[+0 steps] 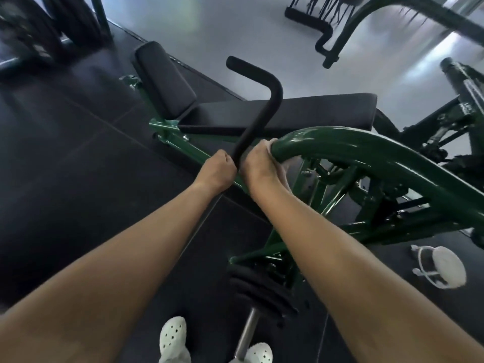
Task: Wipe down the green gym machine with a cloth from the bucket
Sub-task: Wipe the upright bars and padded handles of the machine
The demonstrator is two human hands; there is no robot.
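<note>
Top left: dark weight plates [39, 30] on a rack, blurred. Black floor mats [78, 153] run under everything on the left.

The left hand [217, 169] is clamped in a fist round the lower end of the black handle [264, 113], a bent bar that rises up and right, then hooks back left at the top.

Just beside it, nearly touching, the right hand [258, 163] curls round the rounded end of the curved tube [340, 142] of the green machine [324, 203]. It holds the cloth [285, 167] against the tube. Only pale edges of the cloth show, under and over the fingers.

Behind the hands are two black pads: a short tilted pad [162, 77] on the left and a long flat pad [301, 111] to its right, both on the green frame.

Bottom centre: two white clogs [172, 334] on the mat. Between them a metal bar [246, 334] runs up to a stack of black plates [259, 286].

Far right, low: the white bucket [445, 268] sits on the floor with its wire handle on its left side. It is just beside the machine's base and well apart from both hands. What is inside it cannot be made out.

Top right: another dark green frame [379, 11] over pale floor [209, 27], blurred.
</note>
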